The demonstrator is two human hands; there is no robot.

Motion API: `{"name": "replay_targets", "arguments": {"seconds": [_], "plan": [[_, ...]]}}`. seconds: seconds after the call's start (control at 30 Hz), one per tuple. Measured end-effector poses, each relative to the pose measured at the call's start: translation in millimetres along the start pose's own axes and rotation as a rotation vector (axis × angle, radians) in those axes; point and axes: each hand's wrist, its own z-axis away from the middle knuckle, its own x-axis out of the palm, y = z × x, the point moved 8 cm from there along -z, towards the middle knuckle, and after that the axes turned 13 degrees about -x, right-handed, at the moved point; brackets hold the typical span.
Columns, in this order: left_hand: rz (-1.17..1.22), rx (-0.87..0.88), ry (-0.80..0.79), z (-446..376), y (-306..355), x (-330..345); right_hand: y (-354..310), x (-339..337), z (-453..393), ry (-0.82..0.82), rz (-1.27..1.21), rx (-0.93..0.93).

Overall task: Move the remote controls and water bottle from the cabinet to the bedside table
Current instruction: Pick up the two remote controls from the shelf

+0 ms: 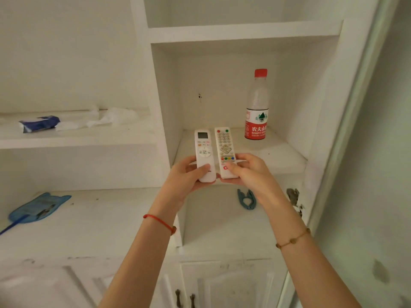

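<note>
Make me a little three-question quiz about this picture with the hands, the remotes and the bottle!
1. True or false: the water bottle is lying on its side.
2. Which hand holds the remote with the small screen? A) left hand B) right hand
3. Fill in: the bottle's cap is ____.

Key:
1. False; it stands upright on the cabinet shelf.
2. A; the right hand holds the remote with coloured buttons.
3. Red.
</note>
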Motion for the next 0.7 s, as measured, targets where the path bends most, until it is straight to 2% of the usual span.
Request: {"name": "replay_targets", "arguments": {"seconds": [0.17,0.7], "plan": [[0.030,-0.019,0.008,64.3,-22.7,-10.3,-0.5,12.5,55.8,-0.052,0.003,0.012],[0.127,-0.192,0.232,226.5,-149.6,-40.8,48.4,39.8,225.1,-0.254,0.029,0.172]]}}
